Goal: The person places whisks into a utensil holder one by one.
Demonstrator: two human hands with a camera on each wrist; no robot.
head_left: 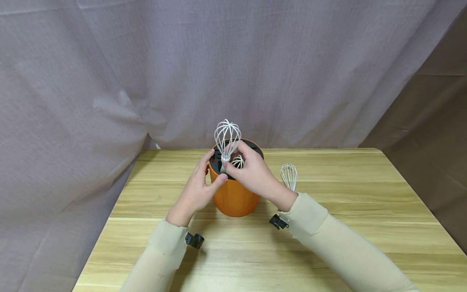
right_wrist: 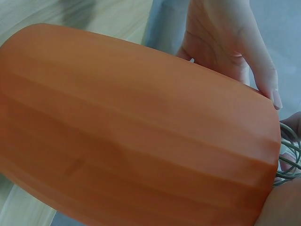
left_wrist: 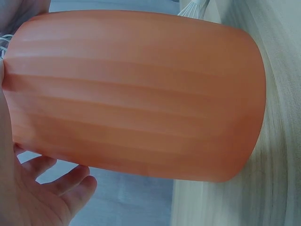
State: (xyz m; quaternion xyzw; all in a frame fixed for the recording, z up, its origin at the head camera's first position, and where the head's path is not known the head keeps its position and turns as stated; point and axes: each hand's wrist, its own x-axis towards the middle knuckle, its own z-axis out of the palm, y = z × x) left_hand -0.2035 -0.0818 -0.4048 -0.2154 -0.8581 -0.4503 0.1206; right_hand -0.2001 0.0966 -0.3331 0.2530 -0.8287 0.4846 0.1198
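An orange utensil holder [head_left: 235, 198] with a dark slotted top [head_left: 215, 166] stands on the table. My right hand [head_left: 255, 170] pinches a white-wired whisk [head_left: 227, 140] by its neck, wires up, over the left part of the top; its lower end is partly hidden. My left hand [head_left: 198, 182] holds the holder's left side, thumb at the front rim and the other fingers around the side, as the left wrist view shows of those fingers [left_wrist: 77, 186]. A second, smaller whisk [head_left: 238, 162] stands in the top, just beneath my right hand.
Another whisk [head_left: 289, 176] lies on the wooden table [head_left: 346, 211] to the right of the holder, partly hidden by my right forearm. A grey curtain [head_left: 292, 73] hangs behind the table. Each wrist carries a small black camera [head_left: 196, 241].
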